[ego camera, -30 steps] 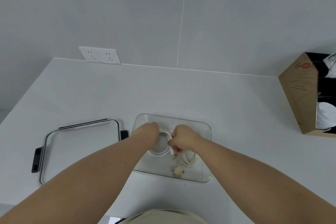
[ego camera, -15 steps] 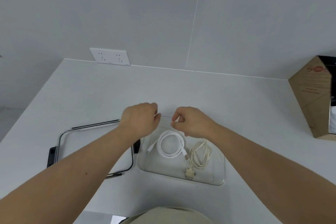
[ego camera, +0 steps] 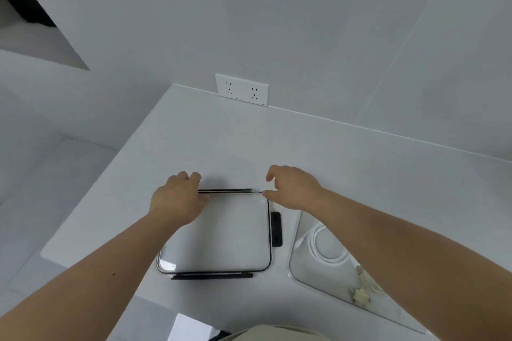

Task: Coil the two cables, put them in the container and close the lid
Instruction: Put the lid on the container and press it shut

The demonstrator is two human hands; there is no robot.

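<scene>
One clear, rounded-rectangle plastic lid with a dark rim (ego camera: 221, 232) lies flat on the white countertop (ego camera: 249, 147), left of the container and not yet on it. Three black latch flaps show on it: one along the far edge, one along the near edge, and one on the right side facing the container. Any flap on the left side is hidden under the forearm.

Both of the person's bare hands are at the lid's far edge. The left hand (ego camera: 177, 199) rests over the far-left corner, fingers curled down around the rim next to the far latch flap; it appears to be gripping that corner, though the fingertips are hidden beneath the hand. The right hand (ego camera: 293, 188) is at the far-right corner, thumb tip touching the rim and the other fingers curled loosely above it, spread a little and not closed on anything.

One clear, rounded-rectangle plastic container (ego camera: 307, 279) sits just right of the lid, uncovered, partly hidden by the right forearm. Two cables lie coiled inside it. The white round cable (ego camera: 321, 255) forms a neat ring at the far end. The cream-coloured cable with a blocky plug (ego camera: 360, 297) lies at the near end; most of its coil is covered by the forearm.

On the wall beyond the countertop is one white double wall socket plate (ego camera: 242, 89), holding two outlets.
</scene>
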